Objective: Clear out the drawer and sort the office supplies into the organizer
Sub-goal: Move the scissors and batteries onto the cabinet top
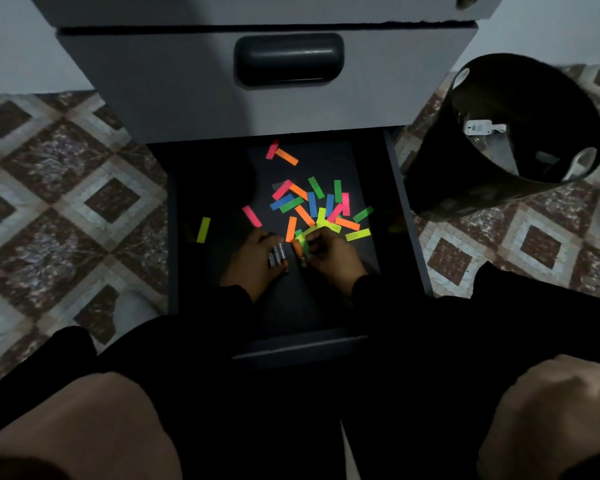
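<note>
Inside the open drawer [409, 216], the left hand [253, 261] grips batteries [278, 255]; the right hand [329, 254] pinches flimsy paper strips [312, 206]; likely best lifted by edges.

I see both arms in dark sleeves extended forward and downward. My left hand [253, 258] is palm-down, fingers curled around small cylinders. My right hand [329, 252] has its fingers curled, pinching coloured strips.
</note>
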